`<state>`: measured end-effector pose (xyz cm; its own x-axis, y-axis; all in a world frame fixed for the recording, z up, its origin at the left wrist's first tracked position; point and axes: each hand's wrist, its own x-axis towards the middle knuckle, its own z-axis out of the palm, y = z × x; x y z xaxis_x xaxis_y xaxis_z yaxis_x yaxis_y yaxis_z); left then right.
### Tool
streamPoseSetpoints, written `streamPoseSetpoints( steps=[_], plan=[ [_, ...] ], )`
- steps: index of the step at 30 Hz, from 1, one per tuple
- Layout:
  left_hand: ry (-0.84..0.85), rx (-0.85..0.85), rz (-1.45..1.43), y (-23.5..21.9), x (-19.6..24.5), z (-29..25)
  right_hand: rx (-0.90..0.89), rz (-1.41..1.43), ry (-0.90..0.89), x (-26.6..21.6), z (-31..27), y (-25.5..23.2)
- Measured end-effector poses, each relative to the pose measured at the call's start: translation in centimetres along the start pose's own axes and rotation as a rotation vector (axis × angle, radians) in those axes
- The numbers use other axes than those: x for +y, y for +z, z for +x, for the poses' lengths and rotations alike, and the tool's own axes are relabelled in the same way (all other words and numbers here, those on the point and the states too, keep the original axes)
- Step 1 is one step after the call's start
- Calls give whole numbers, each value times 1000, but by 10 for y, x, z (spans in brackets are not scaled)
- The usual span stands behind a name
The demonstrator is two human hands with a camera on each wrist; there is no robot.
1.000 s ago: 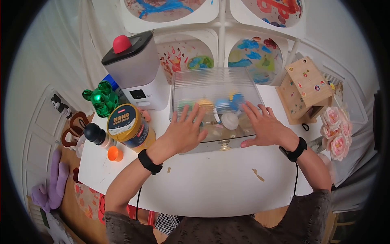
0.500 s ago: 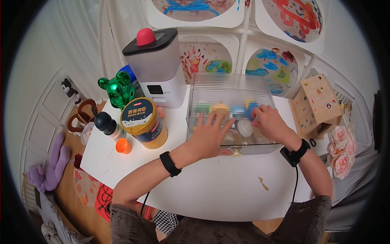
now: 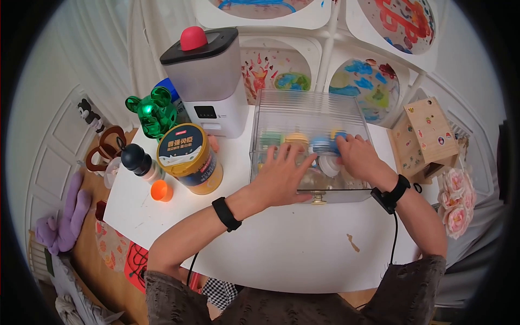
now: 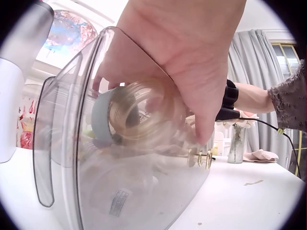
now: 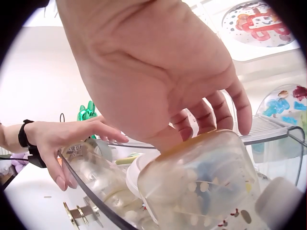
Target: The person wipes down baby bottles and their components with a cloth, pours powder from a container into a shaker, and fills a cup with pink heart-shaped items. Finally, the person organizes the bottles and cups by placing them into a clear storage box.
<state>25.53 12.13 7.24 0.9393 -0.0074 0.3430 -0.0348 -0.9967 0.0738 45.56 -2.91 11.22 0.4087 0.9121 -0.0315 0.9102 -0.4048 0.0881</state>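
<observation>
A clear storage box (image 3: 309,111) with a ribbed top and a gold knob (image 3: 318,197) stands on the white table. Several clear bottles with coloured rings lie inside it. My left hand (image 3: 276,181) rests at the box's front rim, fingers spread over the opening and thumb near the knob. Reaching into the opening on the other side, my right hand (image 3: 360,160) has its fingers curled over a clear patterned bottle (image 5: 206,177), seen close up in the right wrist view. Beside that hand lies a white round piece (image 3: 329,165). The fingertips are partly hidden behind the bottle.
Left of the box stand a white dispenser (image 3: 225,116) with a red dome, a yellow tub (image 3: 203,176), a green shiny bear (image 3: 154,116), a dark-topped bottle (image 3: 136,158) and an orange cup (image 3: 161,190). On the right are a wooden house (image 3: 428,132) and pink flowers (image 3: 457,200).
Both hands were spread flat over the box a second ago. My right hand has since moved in and curled its fingers at a bottle, while my left shifted to the front rim.
</observation>
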Motion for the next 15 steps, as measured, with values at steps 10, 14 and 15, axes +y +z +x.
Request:
streamPoseSetpoints(
  steps=[10,14,15],
  plan=[
    [27,5,25,-3,-1,5,-150,337,-215,71,-37,-21],
    [19,-29,24,-7,0,7,79,92,-278,52,-58,1],
    [28,-22,30,-7,-3,9,89,87,-271,47,-56,1]
  ],
)
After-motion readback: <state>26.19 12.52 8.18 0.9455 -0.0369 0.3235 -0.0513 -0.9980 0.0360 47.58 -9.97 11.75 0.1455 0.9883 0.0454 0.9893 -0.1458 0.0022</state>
